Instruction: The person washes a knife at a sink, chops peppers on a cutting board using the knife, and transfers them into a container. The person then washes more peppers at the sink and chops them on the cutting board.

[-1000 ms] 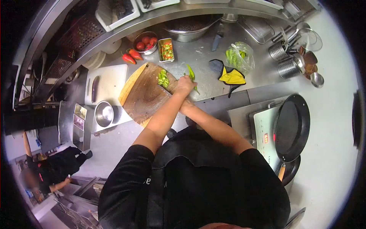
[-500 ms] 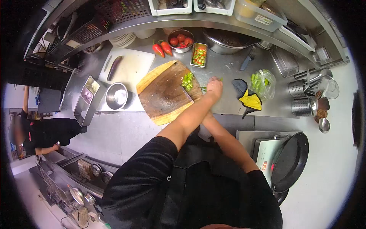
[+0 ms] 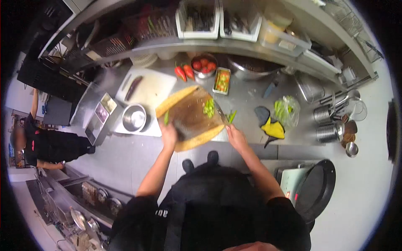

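My left hand [image 3: 168,135] is at the near left of the round wooden cutting board [image 3: 184,109], its fingers closed around a green chili pepper [image 3: 166,117] that sticks up from them. By the board's right edge, my right hand [image 3: 236,137] grips a knife [image 3: 221,113], whose blade points away over the board. Chopped green pepper [image 3: 208,108] lies in a small pile left of the blade. Just past the right edge, more green peppers [image 3: 231,116] rest on the steel counter.
Behind the board are red peppers [image 3: 184,72], a bowl of tomatoes [image 3: 204,65] and a tray of cut peppers [image 3: 221,81]. A metal bowl [image 3: 134,117] and a white board with an eggplant [image 3: 134,87] stand left. Right are a yellow-black cloth [image 3: 274,129] and bagged greens [image 3: 286,109]. A co-worker [image 3: 50,140] stands far left.
My left hand has come back from the counter right of the board to its left side, carrying a green pepper. My arms are uncrossed. My right hand still has the knife.
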A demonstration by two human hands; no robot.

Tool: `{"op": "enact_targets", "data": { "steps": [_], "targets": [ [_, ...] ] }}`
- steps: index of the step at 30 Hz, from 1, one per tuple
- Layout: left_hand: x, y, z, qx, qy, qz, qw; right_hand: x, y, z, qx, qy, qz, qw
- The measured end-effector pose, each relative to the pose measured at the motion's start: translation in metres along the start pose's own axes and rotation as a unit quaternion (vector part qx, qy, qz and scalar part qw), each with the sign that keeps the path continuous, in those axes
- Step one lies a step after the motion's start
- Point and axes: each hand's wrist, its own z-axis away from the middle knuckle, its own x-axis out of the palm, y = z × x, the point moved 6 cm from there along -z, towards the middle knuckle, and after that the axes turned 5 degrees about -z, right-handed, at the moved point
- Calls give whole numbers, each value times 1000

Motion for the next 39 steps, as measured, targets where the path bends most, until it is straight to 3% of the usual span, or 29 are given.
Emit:
{"op": "enact_targets", "data": {
  "steps": [1, 2, 5, 7, 8, 10, 15, 17, 19, 23, 30, 32, 33, 37, 39],
  "targets": [
    [-6, -47, 0, -114, -28, 59, 991, -7, 1, -6, -5, 35, -20, 999],
    [0, -105, -5, -10, 44, 48, 998, -12, 1, -19, -12, 44, -18, 999],
    [-8, -109, 11, -62, 63, 67, 994, -35, -5, -51, -27, 127, -37, 991],
    [20, -129, 19, -268, -129, 273, 915, -43, -9, -86, -21, 185, -7, 982],
    [19, -123, 25, -272, -132, 272, 914, -39, -6, -104, -33, 211, 6, 977],
    [27, -99, 34, -322, -172, 453, 813, -41, -19, -131, -9, 228, -3, 974],
    [29, -104, 61, -295, -270, 552, 732, -35, -15, -174, 45, 186, 46, 980],
    [20, -110, 75, -294, -250, 569, 726, -36, -5, -175, 57, 174, 60, 981],
    [8, -118, 82, -293, -235, 585, 719, -43, -3, -167, 9, 176, 72, 982],
    [-36, -112, 77, -215, -241, 556, 766, -42, 14, -156, -1, 120, 130, 984],
    [-77, -100, 73, -200, -219, 516, 804, -41, -17, -131, -16, 121, 42, 992],
    [-85, -79, 68, -189, -227, 519, 802, -52, -43, -104, -111, 162, 60, 979],
    [-85, -71, 64, -176, -233, 525, 799, -55, -48, -88, -111, 162, 60, 979],
    [-82, -45, 38, -170, -209, 530, 804, -40, -87, 3, -219, 35, 71, 972],
    [-76, -35, 26, -159, -211, 535, 803, -21, -86, 26, -227, 25, 95, 969]
  ]
}}
